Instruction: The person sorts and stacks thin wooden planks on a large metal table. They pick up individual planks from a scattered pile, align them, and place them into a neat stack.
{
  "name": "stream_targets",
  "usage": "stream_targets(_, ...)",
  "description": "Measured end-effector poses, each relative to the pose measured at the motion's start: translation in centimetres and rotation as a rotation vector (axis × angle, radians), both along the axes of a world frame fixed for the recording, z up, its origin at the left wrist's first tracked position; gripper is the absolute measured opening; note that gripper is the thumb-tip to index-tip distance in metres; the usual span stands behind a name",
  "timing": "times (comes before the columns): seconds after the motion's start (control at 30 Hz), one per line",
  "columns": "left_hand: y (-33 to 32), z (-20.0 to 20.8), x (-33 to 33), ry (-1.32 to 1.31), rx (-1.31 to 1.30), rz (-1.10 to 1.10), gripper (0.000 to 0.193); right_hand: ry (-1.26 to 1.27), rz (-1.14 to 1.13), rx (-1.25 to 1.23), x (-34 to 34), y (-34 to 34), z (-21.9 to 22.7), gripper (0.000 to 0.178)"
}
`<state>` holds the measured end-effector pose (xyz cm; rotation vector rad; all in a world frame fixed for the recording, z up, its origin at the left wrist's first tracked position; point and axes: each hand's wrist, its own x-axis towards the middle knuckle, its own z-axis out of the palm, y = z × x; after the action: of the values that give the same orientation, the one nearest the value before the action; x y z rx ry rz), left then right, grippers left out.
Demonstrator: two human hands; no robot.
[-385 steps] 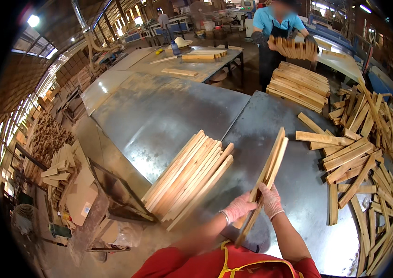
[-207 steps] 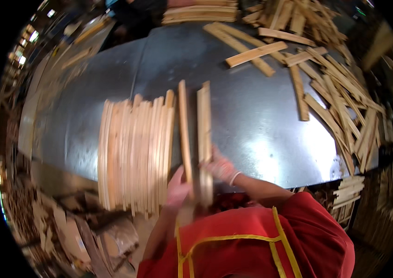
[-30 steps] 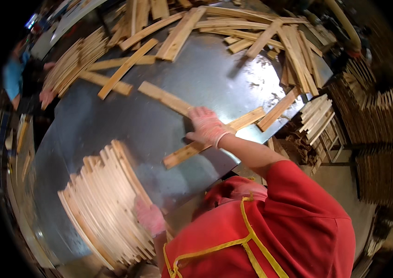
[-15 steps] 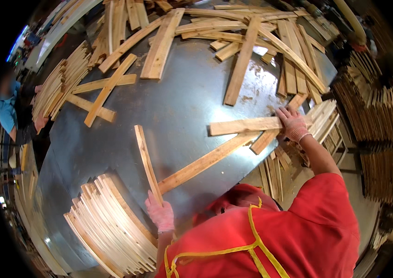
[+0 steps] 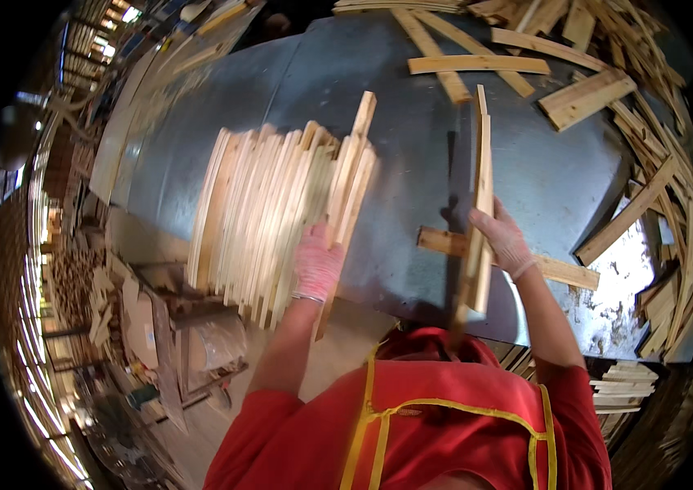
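Note:
My left hand, in a pale pinkish glove, is closed around a wooden slat at the right end of a row of slats. The row stands packed side by side near the table's front edge, with uneven ends. To the right, my right hand, gloved alike, grips light wooden slats on edge, pointing away from me; two seem to lie together. Beneath them a loose slat lies crosswise on the metal table.
Crossed slats lie at the table's far side. A jumbled heap of slats runs along the right. Below the left front edge stand a wooden frame and a plastic-wrapped bundle. More stacked wood is at the lower right.
My view has swung left toward the row. My left hand has brought its slat to the row's right end. The right hand has left the crossed slats and now holds slats on edge.

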<state>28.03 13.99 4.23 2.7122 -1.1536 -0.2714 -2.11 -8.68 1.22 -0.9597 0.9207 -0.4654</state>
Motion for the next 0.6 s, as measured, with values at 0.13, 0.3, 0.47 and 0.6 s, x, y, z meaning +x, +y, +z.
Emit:
stream_targets(0.13, 7.6, -0.6, 8.3, -0.080, 0.078, 0.066, 0.061, -0.276, -0.064, 0.335, 9.5, 6.2, -1.4, 0.075)
stream_targets(0.3, 11.2, -0.6, 8.4, -0.395, 0.087, -0.017, 0.068, -0.014, 0.085, 0.235, 15.5, 14.8, -5.6, 0.096)
stream_targets(0.47, 11.0, -3.7, 2.0, 0.160, -0.126, -0.192, 0.079, 0.638, 0.921, -0.310, 20.2, 14.8, -0.9, 0.088)
stream_targets(0.6, 9.2, -1.5, -2.5, 0.021, 0.177, -0.406, 0.091, 0.520, 0.924, -0.502, 14.3, 10.3, 2.9, 0.077)
